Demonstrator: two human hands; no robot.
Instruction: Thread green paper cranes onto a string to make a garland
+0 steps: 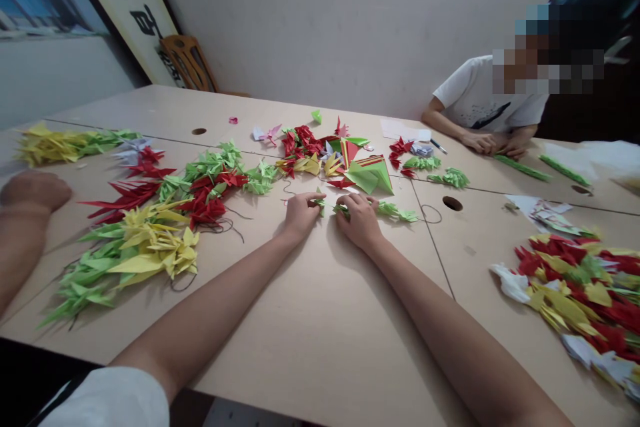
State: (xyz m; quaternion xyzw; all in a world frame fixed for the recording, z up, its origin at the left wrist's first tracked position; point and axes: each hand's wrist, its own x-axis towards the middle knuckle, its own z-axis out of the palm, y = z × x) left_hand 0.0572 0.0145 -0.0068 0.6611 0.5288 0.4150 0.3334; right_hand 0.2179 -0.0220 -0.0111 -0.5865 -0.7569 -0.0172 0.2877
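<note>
The person's left hand and right hand sit close together near the middle of the desk. Both are narrowed to a pinch on a short strand of green paper cranes, which their fingers partly hide. A thin dark thread appears to run from the strand in a slack loop, ending near a round hole in the desk.

That slack looks like the main risk: if the loop snagged on a finger or the hole's rim, the thread could tighten and tear a paper fold. A loose pinch could also let the cranes slip along the thread. Just ahead of the hands lies a cluster of red, yellow and green cranes with large green paper folds, so a sharp forward pull could drag the strand into them.

Open board stretches from the hands to the near edge of the desk, with more bare room to the right up to a seam between panels. A long heap of cranes lies left of the left forearm, and another sits at the right side. A co-worker's hands rest across the desk, well apart, and another person's fist lies at the left.
</note>
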